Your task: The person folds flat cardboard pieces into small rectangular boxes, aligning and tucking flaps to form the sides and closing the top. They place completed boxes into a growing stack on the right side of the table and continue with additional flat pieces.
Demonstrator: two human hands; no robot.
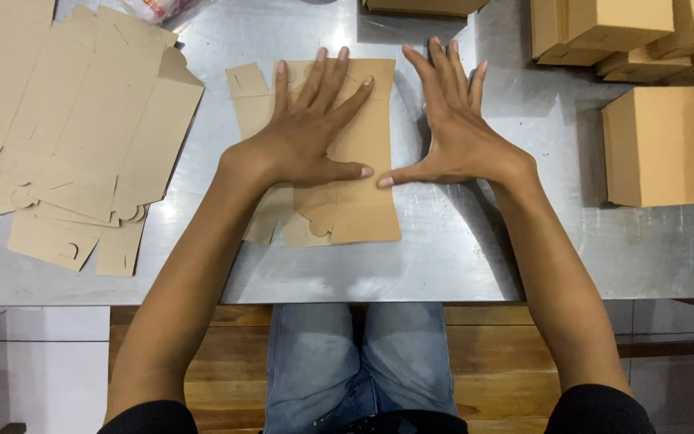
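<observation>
A flat, unfolded brown cardboard box blank [367, 210] lies on the steel table [459, 257] in front of me. My left hand [308, 133] rests palm down on the blank with its fingers spread. My right hand [451, 128] lies flat, fingers spread, at the blank's right edge, mostly on the bare table, with its thumb tip touching the cardboard. Both thumbs point toward each other and nearly meet. Neither hand grips anything.
A stack of flat cardboard blanks [74, 137] covers the table's left side. Several folded brown boxes [656, 145] stand at the right and far right corner [604, 28]. Another box [423, 6] sits at the far edge. Below the table's near edge are my jeans and a wooden bench [508, 370].
</observation>
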